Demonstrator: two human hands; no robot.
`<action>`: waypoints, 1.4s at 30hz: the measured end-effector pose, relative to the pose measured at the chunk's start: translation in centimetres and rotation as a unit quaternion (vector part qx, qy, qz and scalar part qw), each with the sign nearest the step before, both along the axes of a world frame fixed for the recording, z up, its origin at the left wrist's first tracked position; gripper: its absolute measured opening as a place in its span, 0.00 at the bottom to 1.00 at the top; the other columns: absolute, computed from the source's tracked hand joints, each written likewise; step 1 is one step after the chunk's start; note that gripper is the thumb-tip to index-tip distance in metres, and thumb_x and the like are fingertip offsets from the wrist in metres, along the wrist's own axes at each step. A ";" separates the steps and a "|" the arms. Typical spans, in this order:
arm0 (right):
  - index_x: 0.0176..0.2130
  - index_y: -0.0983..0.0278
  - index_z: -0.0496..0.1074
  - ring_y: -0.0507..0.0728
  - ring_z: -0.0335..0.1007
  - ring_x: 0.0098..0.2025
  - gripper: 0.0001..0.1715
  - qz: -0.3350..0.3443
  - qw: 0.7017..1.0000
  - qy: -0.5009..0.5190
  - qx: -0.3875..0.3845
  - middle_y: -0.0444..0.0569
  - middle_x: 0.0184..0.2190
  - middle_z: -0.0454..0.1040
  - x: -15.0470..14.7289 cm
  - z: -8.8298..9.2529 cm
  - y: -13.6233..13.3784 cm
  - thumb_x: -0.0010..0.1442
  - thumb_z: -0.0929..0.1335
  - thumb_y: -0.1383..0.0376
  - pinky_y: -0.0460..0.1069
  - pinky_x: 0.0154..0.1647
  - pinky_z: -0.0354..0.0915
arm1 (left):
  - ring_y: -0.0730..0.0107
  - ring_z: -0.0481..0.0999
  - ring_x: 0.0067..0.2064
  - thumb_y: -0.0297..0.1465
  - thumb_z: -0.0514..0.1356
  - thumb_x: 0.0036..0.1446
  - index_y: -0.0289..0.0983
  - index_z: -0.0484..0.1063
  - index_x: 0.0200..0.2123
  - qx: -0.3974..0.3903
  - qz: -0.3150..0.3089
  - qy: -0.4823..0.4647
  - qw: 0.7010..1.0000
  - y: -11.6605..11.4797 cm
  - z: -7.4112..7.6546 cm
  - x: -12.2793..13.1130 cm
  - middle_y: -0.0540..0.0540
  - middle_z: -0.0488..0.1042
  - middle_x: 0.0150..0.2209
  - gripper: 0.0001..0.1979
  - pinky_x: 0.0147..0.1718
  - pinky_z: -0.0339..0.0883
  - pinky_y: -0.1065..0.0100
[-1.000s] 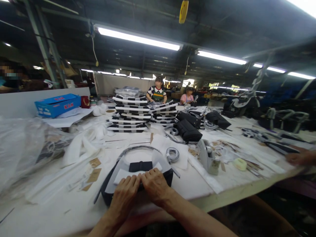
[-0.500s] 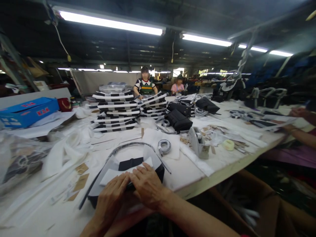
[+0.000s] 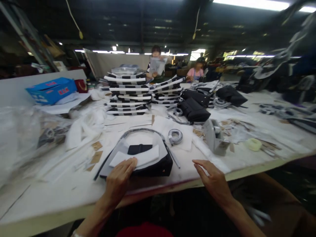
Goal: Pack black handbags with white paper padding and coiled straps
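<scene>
- A black bag point(image 3: 155, 168) lies on the white-covered bench point(image 3: 61, 197), close to its near edge and in front of the person.
- The left hand point(image 3: 120, 176) rests on a white padding strip point(image 3: 146, 157) across the near part of the bag; its fingers lie together, and whether the hidden thumb pinches anything cannot be told.
- The right hand point(image 3: 214, 179) is apart from the bag, to its right, near the bench edge; its thumb stands away from the fingers, with nothing visible between them.
- A wrapped handle point(image 3: 145, 130) arches along the bag's far side.
- A coiled, wrapped strap point(image 3: 171, 136) lies just beyond the bag's right side; farther right stands a grey tape dispenser point(image 3: 210, 138).
- Brown card pieces point(image 3: 96, 157) lie left of the bag.
- Behind are a stack of black-and-white wrapped pieces point(image 3: 130, 98), a blue box point(image 3: 51, 90) at left, and two co-workers, one in pink point(image 3: 195, 74).
</scene>
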State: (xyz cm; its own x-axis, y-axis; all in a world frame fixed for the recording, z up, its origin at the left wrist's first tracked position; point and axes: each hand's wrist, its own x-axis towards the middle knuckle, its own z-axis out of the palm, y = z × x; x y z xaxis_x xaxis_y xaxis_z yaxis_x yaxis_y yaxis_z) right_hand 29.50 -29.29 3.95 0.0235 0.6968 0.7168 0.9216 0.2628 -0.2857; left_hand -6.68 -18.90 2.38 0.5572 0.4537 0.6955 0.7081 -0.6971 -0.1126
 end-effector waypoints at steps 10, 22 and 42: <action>0.50 0.60 0.73 0.58 0.75 0.45 0.18 0.171 0.983 -0.003 0.068 0.52 0.40 0.79 -6.6 4.4 1.2 0.62 0.66 0.73 0.55 0.47 0.70 | 0.66 0.73 0.55 0.15 0.46 0.54 0.36 0.68 0.55 -0.041 0.006 0.001 0.999 -0.9 -0.3 0.5 0.44 0.77 0.51 0.28 0.54 0.68 0.61; 0.59 0.74 0.63 0.66 0.61 0.61 0.22 0.081 0.960 -0.263 -0.047 0.62 0.56 0.70 -18.9 1.6 6.1 0.67 0.60 0.68 0.64 0.64 0.54 | 0.59 0.77 0.47 0.26 0.48 0.63 0.36 0.70 0.53 0.039 -0.012 0.008 0.999 0.3 -0.8 -0.4 0.40 0.78 0.47 0.18 0.47 0.70 0.61; 0.45 0.69 0.67 0.59 0.69 0.33 0.09 0.127 0.960 -0.246 -0.042 0.50 0.34 0.74 -17.4 0.1 7.2 0.65 0.61 0.70 0.54 0.34 0.64 | 0.58 0.75 0.52 0.23 0.46 0.59 0.32 0.71 0.54 0.099 -0.035 0.066 0.992 0.0 0.1 1.3 0.39 0.75 0.53 0.23 0.52 0.65 0.59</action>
